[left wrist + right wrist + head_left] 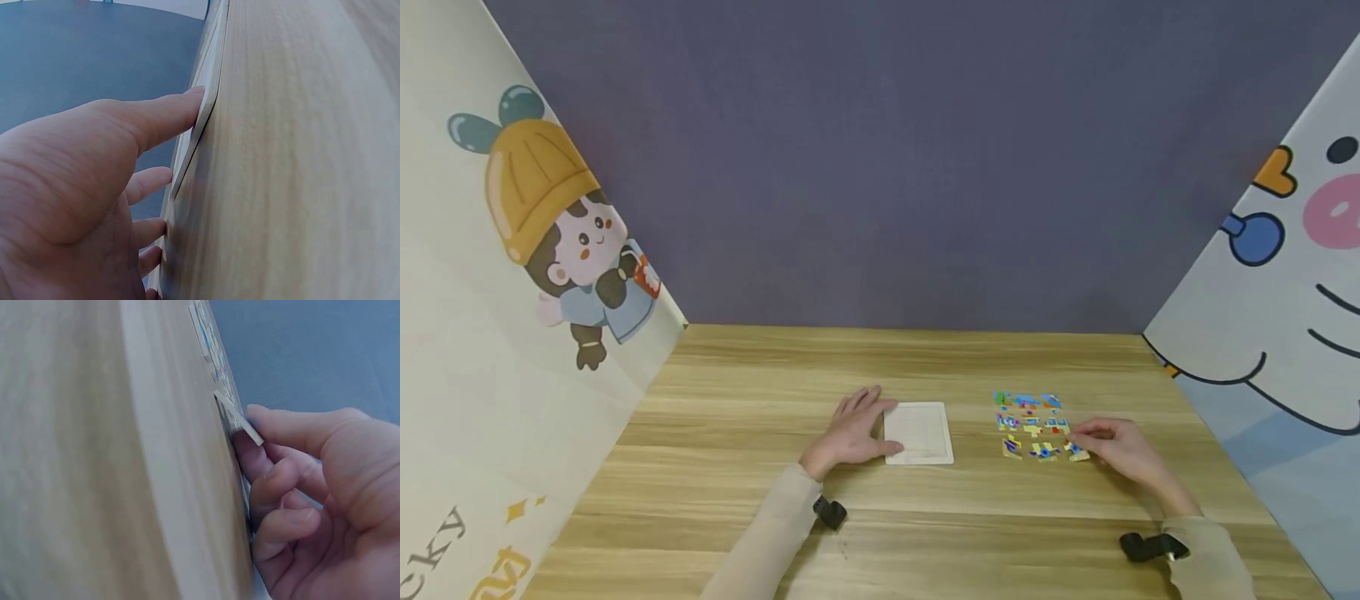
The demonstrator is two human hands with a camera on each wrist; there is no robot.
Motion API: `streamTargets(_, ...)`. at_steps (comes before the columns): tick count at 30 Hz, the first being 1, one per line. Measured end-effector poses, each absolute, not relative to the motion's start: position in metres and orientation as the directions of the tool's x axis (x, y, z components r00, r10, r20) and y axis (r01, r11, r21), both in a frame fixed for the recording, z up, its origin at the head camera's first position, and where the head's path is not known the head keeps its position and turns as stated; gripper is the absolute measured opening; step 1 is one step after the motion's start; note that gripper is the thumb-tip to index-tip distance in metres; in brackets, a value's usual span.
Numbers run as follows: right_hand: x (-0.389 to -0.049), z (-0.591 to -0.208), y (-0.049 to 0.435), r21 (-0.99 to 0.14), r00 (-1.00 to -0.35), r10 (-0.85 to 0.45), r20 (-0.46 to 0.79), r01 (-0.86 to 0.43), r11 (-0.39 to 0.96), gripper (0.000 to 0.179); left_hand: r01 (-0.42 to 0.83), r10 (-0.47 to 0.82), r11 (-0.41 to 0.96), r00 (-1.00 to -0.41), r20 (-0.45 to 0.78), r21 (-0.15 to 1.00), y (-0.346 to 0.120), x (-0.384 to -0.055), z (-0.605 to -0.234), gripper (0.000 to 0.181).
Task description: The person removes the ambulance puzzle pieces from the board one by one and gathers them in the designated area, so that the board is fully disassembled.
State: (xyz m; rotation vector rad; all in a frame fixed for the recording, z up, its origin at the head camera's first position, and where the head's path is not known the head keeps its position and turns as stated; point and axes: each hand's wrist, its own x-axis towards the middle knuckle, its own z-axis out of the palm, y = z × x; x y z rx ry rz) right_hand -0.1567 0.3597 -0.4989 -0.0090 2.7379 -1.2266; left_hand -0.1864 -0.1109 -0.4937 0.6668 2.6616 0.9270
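Observation:
A square white puzzle tray with a raised rim lies mid-table. My left hand rests at its left side, thumb on the near corner and forefinger by the far corner, the fingers spread and fairly straight. To the right, several colourful jigsaw pieces are set out in rows. My right hand pinches the jigsaw piece at the near right of the group between thumb and fingertips. In the right wrist view this piece is tilted, one edge raised off the table.
The wooden table runs back to a dark grey-blue panel. Panels with cartoon prints, a left panel and a right panel, flank it. Both wrists carry small black cameras.

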Motion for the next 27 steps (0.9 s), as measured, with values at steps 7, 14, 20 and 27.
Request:
streamTargets(7,-0.155,-0.496,0.364,-0.701,-0.991,-0.060,-0.118,0.041,0.712,0.033,0.338,0.495,0.693,-0.865,-0.080,0.637,-0.110,-0.187,-0.494,0.076)
streamTargets(14,-0.155,-0.492,0.374,-0.696,-0.969,-0.113,-0.218,0.073,0.715,0.038,0.347,0.497,0.699,-0.864,-0.076,0.626,-0.109,-0.188,-0.495,0.077)
streamTargets(20,-0.156,-0.493,0.374,-0.696,-0.963,-0.101,-0.248,0.105,0.711,0.040,0.343,0.493,0.702,-0.867,-0.078,0.625,-0.108,-0.189,-0.495,0.077)
streamTargets(27,-0.157,-0.493,0.372,-0.731,-0.957,-0.104,-0.270,0.134,0.669,0.046,0.345,0.497,0.697,-0.864,-0.077,0.628,-0.110,-0.188,-0.495,0.077)
